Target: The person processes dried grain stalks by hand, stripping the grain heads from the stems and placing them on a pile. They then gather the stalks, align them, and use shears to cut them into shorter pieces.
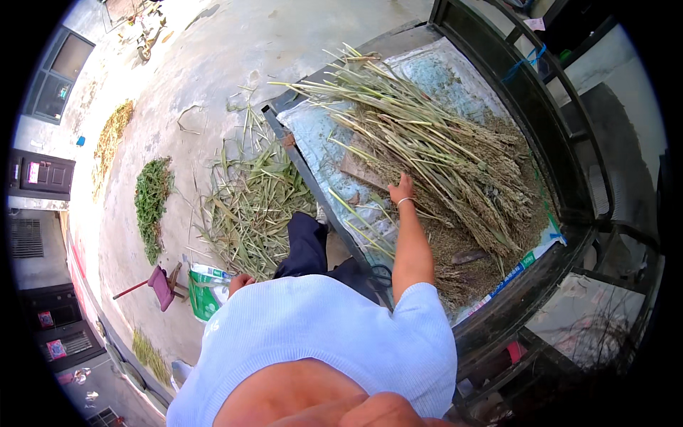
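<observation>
A heap of cut stalks with seeded heads, like broomcorn [427, 142], lies on a pale blue sheet [313, 135] spread over a dark metal cart bed. My right hand [403, 189], with a bracelet on its wrist, reaches to the near edge of the heap. Its thumb and forefinger look apart, beside the stalks and a flat brown board [361, 171]. Low at my left side, my left hand [240, 283] is close to a green and white sack [208, 295]. Its fingers are small and partly hidden, so its grip is unclear.
Dark metal rails [569, 121] bound the cart's right side. Stripped leaves and stalks [249, 206] cover the ground near my leg. Further left lie a green plant pile [151, 206] and a yellow pile [112, 142]. A purple-covered stool [162, 288] stands beside the sack.
</observation>
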Action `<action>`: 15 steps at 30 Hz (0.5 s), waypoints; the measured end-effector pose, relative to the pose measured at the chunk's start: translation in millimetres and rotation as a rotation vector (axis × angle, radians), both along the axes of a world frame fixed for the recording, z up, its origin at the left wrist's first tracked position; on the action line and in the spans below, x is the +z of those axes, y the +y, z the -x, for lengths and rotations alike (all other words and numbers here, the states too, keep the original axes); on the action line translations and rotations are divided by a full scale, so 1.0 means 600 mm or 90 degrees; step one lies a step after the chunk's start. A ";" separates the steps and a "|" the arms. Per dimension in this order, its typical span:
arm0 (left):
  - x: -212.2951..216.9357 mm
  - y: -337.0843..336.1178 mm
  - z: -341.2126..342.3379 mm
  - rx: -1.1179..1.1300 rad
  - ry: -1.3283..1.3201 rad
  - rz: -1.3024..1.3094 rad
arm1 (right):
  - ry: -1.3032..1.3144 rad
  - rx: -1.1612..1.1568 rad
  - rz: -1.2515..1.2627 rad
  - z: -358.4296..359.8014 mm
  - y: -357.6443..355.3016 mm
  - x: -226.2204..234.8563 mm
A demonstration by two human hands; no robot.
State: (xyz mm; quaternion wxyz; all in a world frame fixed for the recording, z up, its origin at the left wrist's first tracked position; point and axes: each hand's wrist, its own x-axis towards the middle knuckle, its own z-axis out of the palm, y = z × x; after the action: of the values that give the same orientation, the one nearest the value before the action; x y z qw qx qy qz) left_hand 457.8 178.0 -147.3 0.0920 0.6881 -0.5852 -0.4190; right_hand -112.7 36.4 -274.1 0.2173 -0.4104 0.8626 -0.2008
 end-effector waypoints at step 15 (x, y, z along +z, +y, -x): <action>0.216 -0.561 0.543 -0.706 -0.058 0.603 | 0.249 0.028 -0.055 -0.108 0.027 0.179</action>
State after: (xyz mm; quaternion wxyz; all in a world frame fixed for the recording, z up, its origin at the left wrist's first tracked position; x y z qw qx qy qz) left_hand 131.9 -158.4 -17.5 0.1299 0.1939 -0.9693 -0.0772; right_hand -48.1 52.8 -166.7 0.0671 -0.4504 0.8871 -0.0752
